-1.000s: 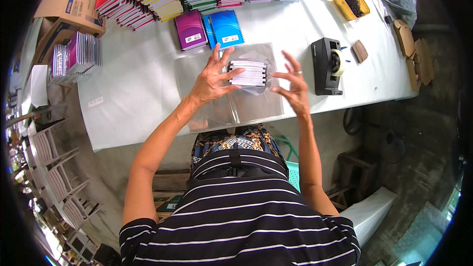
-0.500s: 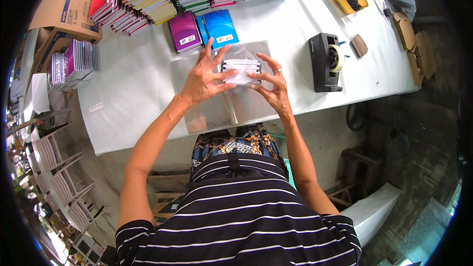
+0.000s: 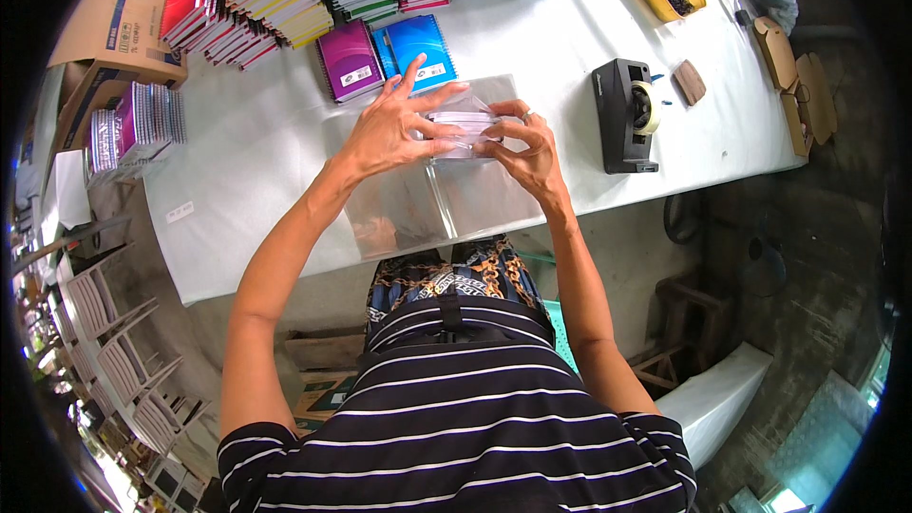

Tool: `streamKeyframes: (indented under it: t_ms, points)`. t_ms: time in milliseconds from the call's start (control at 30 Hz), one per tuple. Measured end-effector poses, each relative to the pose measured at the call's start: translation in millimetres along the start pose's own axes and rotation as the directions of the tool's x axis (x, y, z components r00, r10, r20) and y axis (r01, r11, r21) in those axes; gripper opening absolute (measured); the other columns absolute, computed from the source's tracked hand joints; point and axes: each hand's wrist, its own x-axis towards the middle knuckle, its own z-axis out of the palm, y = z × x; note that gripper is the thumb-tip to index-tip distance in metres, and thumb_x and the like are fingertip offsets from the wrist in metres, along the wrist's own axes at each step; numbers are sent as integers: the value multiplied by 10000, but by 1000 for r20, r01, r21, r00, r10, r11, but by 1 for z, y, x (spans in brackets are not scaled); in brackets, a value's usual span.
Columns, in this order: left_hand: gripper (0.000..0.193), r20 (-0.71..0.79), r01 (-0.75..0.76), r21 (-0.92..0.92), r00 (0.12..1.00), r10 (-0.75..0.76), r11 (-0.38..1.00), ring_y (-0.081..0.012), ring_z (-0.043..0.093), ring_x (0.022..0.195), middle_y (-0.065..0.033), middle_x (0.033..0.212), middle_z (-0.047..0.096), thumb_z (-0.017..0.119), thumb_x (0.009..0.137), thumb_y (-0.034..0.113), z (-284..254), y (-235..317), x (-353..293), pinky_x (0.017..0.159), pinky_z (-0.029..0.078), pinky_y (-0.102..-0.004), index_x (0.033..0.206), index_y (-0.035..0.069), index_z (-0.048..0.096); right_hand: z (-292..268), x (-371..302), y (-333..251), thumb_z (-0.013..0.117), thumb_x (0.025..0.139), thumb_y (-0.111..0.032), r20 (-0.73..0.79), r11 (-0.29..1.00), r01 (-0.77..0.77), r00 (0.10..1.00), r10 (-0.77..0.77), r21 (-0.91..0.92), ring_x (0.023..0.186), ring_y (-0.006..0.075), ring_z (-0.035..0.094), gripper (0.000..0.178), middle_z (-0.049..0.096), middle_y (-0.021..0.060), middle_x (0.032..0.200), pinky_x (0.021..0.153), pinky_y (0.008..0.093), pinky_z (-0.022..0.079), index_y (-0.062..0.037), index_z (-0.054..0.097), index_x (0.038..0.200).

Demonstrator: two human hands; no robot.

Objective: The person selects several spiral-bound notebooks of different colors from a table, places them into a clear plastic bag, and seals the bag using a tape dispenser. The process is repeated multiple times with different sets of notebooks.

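Paper stack [image 3: 463, 121] sits on the clear sheets [image 3: 484, 209] near the table [image 3: 237, 218] edge, in front of the person and between both hands; its long axis runs roughly left-right, white layers lined up the same way, one end toward each hand. Thin plastic film [image 3: 469, 100] is bunched at its far side; how far it wraps round is hidden by fingers. Left hand [image 3: 388, 130] comes in from lower left, fingers fanned: one points up and away toward the blue notebook [image 3: 423, 46], others reach right to the stack's left end. Right hand [image 3: 524, 147], ring on one finger, comes in from lower right, curled, fingertips at the right end, thumb at the near right corner. Looks like a pinch there; can't tell if it has film, paper or both. Purple notebook [image 3: 350, 60] lies left of the blue one, both beyond the left hand; tape dispenser [image 3: 617, 128] stands right of the right hand, apart from it. Vs 1.0 s ago: right hand was open and clear of the stack, now on it. Vs 0.5 s ago: right fingers curl tighter, film's raised peak is lower.
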Motion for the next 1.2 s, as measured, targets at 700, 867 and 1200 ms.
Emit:
streamKeyframes:
  t_ms: [700, 867, 1200]
  points:
    - [559, 564, 582, -699, 806, -181, 415, -216, 542, 1220, -124, 1324, 594, 830, 653, 247, 14, -37, 34, 1075, 347, -369, 1141, 11, 695, -2, 26, 11, 854, 647, -216, 197, 793, -423, 906, 375, 438, 835, 140, 518, 302, 573, -25, 819, 773, 297, 363, -74, 737, 887]
    - [530, 425, 409, -761, 901, -90, 503, -161, 619, 1001, -83, 1213, 666, 798, 695, 336, 18, -44, 38, 989, 411, -316, 1112, 20, 711, -4, 32, 10, 817, 645, -130, 310, 688, -531, 848, 431, 495, 754, 124, 418, 210, 484, -39, 773, 723, 263, 317, -91, 776, 848]
    - [494, 335, 22, -249, 940, 64, 968, -306, 246, 1449, 16, 1439, 500, 694, 837, 404, -1, -29, 30, 1113, 304, -487, 1261, 155, 645, -2, 30, 4, 663, 666, 52, 277, 771, -411, 910, 310, 487, 872, 133, 476, 222, 507, -18, 888, 737, 270, 391, -82, 772, 806]
